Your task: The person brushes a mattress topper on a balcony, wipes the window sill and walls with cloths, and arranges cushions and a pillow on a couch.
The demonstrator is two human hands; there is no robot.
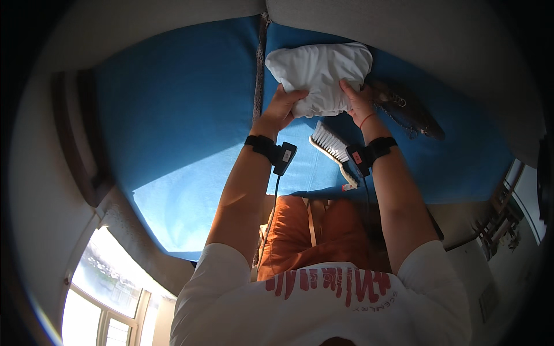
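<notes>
Both my hands grip a bundled white cloth (322, 73) at the far part of a blue-covered bed or table surface (186, 86). My left hand (283, 104) holds its near left corner, thumb on top and fingers underneath out of sight. On the opposite side, my right hand (359, 101) has its thumb pressed on the cloth's near right part. A brush with pale bristles (329, 140) and a cream handle lies between my forearms, its right side partly covered by a wrist device. Just right of my right hand rests a dark lace-up shoe (409, 108).
A lace-like strip (259, 65) runs along a seam in the blue cover. Black devices are strapped to my left wrist (283, 158) and right wrist (359, 160), with cables hanging towards me. A dark wooden frame (93, 142) stands at left, near a bright window (108, 294).
</notes>
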